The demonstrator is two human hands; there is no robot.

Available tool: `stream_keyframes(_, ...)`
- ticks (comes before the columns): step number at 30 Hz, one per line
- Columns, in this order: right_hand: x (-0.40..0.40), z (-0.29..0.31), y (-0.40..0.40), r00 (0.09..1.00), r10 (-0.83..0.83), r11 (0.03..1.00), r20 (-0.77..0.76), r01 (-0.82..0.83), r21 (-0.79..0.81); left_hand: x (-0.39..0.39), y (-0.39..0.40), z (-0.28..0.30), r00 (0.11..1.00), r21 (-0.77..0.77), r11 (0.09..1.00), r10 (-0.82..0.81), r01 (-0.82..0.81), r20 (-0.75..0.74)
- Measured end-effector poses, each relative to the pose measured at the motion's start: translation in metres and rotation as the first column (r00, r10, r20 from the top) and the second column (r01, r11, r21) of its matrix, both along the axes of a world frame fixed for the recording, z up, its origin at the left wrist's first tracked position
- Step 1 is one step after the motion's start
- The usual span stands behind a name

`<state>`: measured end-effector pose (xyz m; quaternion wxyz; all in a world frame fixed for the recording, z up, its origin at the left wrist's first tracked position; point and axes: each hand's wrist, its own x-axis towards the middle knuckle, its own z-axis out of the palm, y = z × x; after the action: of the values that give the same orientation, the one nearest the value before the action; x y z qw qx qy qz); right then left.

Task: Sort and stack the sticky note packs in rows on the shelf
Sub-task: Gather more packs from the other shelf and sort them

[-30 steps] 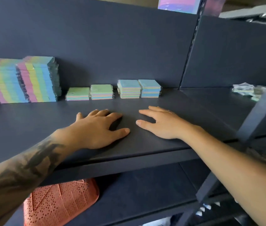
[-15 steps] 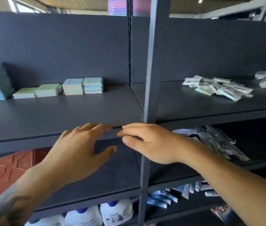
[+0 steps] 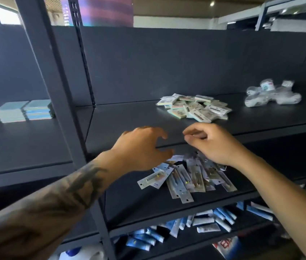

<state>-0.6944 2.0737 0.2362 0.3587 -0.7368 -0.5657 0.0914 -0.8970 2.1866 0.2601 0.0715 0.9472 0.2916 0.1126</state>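
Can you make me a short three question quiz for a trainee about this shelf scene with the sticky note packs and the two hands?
1. True or false: the left hand holds a pack.
2. Where is the loose pile of sticky note packs? A) right bay, same shelf level as the stacked packs B) the shelf below C) bottom shelf.
3. What lies on the shelf just below the right hand?

Key
1. False; its fingers are spread and it holds nothing.
2. A.
3. A heap of long flat blister packs; their contents are too blurred to name.
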Motion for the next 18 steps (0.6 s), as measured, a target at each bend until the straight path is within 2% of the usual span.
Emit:
stream_keyframes(3,0.04,-0.002,0.007,0.989,-0.147,0.989,0.017,0.147,0.029,0.059,0.021,0.005,1.0,-0.036,0.999,-0.008,0.008,-0.004)
stream_keyframes(7,0.081,-0.001,0.029,0.954,-0.276,0.961,0.118,0.275,0.027,0.122,0.069,0.0,0.997,-0.043,0.999,0.004,-0.008,-0.083)
stream_keyframes(12,0.122,0.008,0.073,0.906,-0.308,0.937,0.291,0.341,-0.069,0.167,0.121,-0.004,0.997,-0.045,0.998,0.046,-0.049,-0.068)
stream_keyframes(15,0.137,0.008,0.093,0.877,-0.286,0.92,0.387,0.364,-0.147,0.192,0.141,-0.005,0.998,-0.059,0.997,-0.046,0.043,-0.053)
stream_keyframes(18,0.145,0.006,0.1,0.863,-0.249,0.916,0.44,0.357,-0.182,0.217,0.156,-0.007,0.984,-0.001,0.987,-0.159,0.16,-0.078)
